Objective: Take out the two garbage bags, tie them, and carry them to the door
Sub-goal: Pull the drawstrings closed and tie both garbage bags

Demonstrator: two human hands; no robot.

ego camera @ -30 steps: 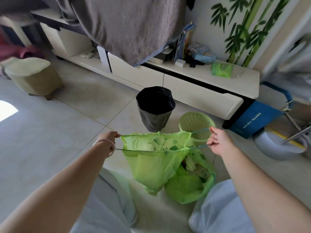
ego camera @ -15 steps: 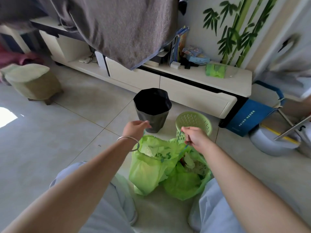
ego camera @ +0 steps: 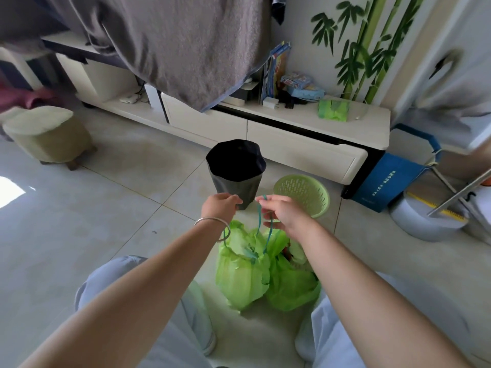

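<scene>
So both hands are hovering over the bags right now. The left hand is curling its fingers, and a blue cord loop is dangling under its wrist by the bangle, but honestly I can't tell if the left grip is actually clamped on anything, the fingertips are hidden behind the hand. The right hand is pinching the cord, with one strand poking up over its fingers and two more running down into the gathered mouth of the left bag.

The two green bags are sitting on the floor between the person's knees, touching each other. The left bag's top is bunched together on the cord. The right bag is looking looser at the top, with some trash showing inside.

Just beyond the hands a black bin with a dark liner is standing upright, and a green basket is sitting just to its right. Farther back a low white TV stand is running along the wall, with a grey blanket hanging over its left part. A padded stool is sitting at far left and a blue box at the right.
</scene>
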